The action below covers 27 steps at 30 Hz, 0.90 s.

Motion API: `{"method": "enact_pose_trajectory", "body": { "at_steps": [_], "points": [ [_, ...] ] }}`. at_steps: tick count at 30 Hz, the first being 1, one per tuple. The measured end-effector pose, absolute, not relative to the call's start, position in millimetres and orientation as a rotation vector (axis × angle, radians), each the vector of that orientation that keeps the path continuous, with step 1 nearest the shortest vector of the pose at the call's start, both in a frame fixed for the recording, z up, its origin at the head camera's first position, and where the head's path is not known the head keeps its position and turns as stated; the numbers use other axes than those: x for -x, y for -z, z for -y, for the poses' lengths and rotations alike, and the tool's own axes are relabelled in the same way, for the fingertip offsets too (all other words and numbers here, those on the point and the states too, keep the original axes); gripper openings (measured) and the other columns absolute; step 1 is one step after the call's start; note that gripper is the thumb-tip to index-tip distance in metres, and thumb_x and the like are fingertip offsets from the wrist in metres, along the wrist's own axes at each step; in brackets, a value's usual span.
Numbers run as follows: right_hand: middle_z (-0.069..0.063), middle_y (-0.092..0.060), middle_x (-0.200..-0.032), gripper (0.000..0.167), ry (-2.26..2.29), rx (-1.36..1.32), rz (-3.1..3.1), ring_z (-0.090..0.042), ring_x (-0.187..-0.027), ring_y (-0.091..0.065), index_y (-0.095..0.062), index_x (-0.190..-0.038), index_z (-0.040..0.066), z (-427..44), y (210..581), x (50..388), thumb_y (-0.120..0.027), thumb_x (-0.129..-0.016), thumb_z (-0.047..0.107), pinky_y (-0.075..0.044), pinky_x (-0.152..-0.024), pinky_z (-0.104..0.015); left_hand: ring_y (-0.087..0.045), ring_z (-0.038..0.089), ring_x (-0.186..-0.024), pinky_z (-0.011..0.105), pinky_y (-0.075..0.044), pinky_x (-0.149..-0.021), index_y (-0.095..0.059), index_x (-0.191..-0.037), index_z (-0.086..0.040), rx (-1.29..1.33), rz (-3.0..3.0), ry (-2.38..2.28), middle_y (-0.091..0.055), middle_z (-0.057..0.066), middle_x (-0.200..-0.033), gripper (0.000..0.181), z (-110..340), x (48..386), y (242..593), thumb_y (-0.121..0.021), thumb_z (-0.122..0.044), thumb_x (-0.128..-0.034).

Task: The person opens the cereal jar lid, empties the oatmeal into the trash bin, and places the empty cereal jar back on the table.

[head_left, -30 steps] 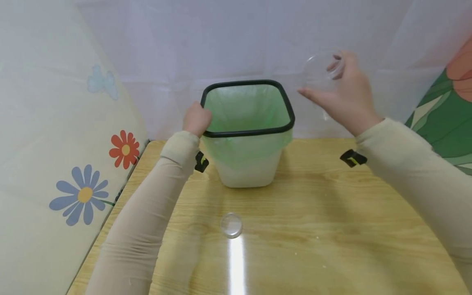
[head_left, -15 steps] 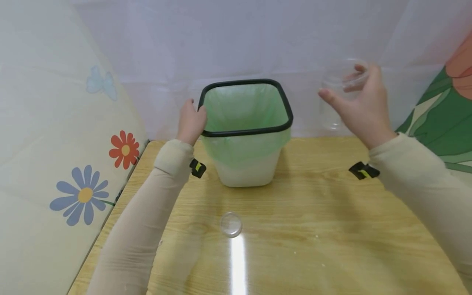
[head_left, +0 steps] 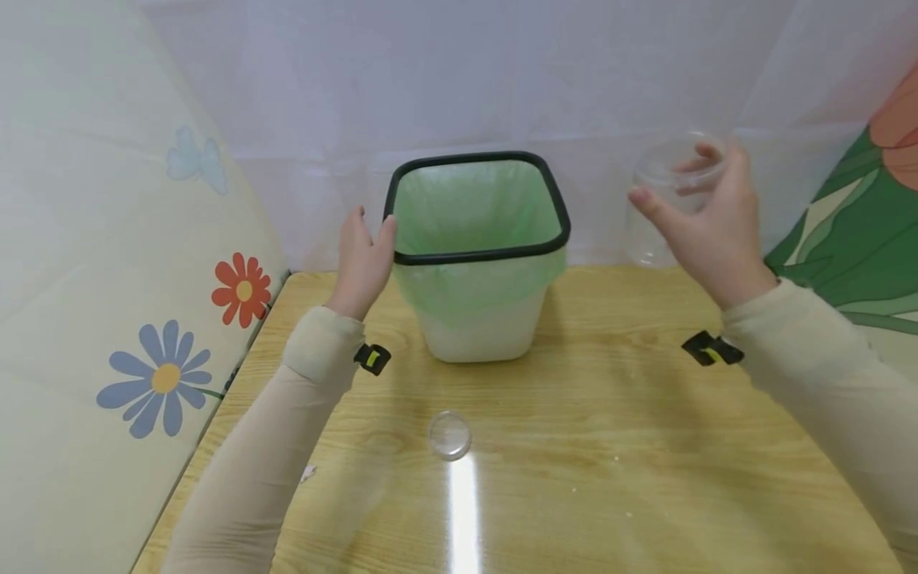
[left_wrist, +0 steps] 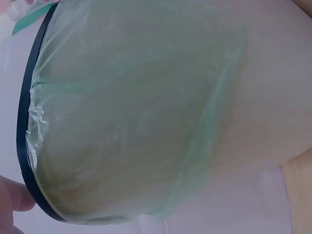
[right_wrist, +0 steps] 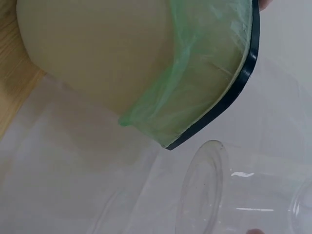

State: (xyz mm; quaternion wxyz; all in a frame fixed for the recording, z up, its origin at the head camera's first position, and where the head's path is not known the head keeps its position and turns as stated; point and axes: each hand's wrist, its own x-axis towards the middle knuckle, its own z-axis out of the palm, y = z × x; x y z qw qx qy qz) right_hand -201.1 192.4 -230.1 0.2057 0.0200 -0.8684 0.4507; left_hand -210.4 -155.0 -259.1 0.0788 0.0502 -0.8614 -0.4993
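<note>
In the head view, a whitish bin (head_left: 480, 339) stands on the table with a black rim ring (head_left: 480, 257) and a thin green bag (head_left: 476, 291) folded over its edge. My left hand (head_left: 363, 263) is at the ring's left side, its fingers loose and its thumb against or very near the ring. To the right of the bin, my right hand (head_left: 717, 227) holds a clear plastic jar (head_left: 645, 235) in the air, thumb on one side and fingers on the other. The jar (right_wrist: 258, 195) looks see-through and empty in the right wrist view.
A clear round lid (head_left: 450, 436) lies on the wooden table (head_left: 545, 422) in front of the bin. A small pale scrap (head_left: 307, 473) sits beside the left sleeve. White cloth (head_left: 459, 72) hangs behind, and flowered cloth (head_left: 93, 263) borders the left.
My left hand has loosened its hold on the ring and slid down and left. My right hand has moved the jar right and lower, away from the bin. The lid has stayed put.
</note>
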Motion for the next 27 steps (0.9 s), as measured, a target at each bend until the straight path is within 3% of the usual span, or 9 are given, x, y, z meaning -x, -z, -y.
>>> {"method": "enact_pose_trajectory", "body": {
  "at_steps": [7, 14, 21, 27],
  "points": [
    [0.01, -0.045, -0.119, 0.078, -1.29, -0.073, 2.376, -0.009, -0.104, -0.045, -0.029, -0.145, 0.011, -194.9, 242.9, 193.6, -0.071, -0.087, 0.04, -0.036, -0.079, -0.025, -0.007, 0.027, -0.146, 0.04, -0.011, -0.117, -0.003, -0.155, -0.001, -0.066, 2.534, 1.543, -0.007, 0.017, -0.16, 0.07, 159.2, 193.4, 270.6, -0.034, -0.041, -0.1049],
    [0.009, -0.044, -0.12, 0.077, -1.328, -0.049, 2.358, -0.009, -0.104, -0.045, -0.029, -0.145, 0.01, -196.6, 251.5, 191.5, -0.071, -0.087, 0.038, -0.039, -0.082, -0.025, -0.01, 0.029, -0.146, 0.041, -0.012, -0.116, -0.005, -0.154, 0.001, -0.032, 2.538, 1.544, -0.011, 0.02, -0.159, 0.071, 162.3, 178.2, 281.0, -0.034, -0.042, -0.1049],
    [0.012, -0.044, -0.117, 0.076, -1.358, -0.049, 2.311, -0.006, -0.09, -0.045, -0.03, -0.144, 0.01, -195.6, 257.2, 185.5, -0.072, -0.087, 0.035, -0.039, -0.075, -0.022, -0.011, 0.031, -0.145, 0.043, -0.012, -0.116, -0.005, -0.153, 0.004, 0.009, 2.534, 1.521, -0.012, 0.023, -0.157, 0.07, 163.5, 166.9, 290.1, -0.035, -0.037, -0.1054],
    [0.01, -0.043, -0.12, 0.075, -1.371, -0.06, 2.278, -0.004, -0.094, -0.043, -0.032, -0.144, 0.01, -197.2, 264.9, 180.6, -0.074, -0.086, 0.029, -0.039, -0.077, -0.02, -0.01, 0.03, -0.145, 0.044, -0.012, -0.116, -0.006, -0.153, 0.005, 0.036, 2.539, 1.523, -0.012, 0.023, -0.157, 0.069, 162.2, 157.2, 298.1, -0.035, -0.036, -0.1058]
  ]
}}
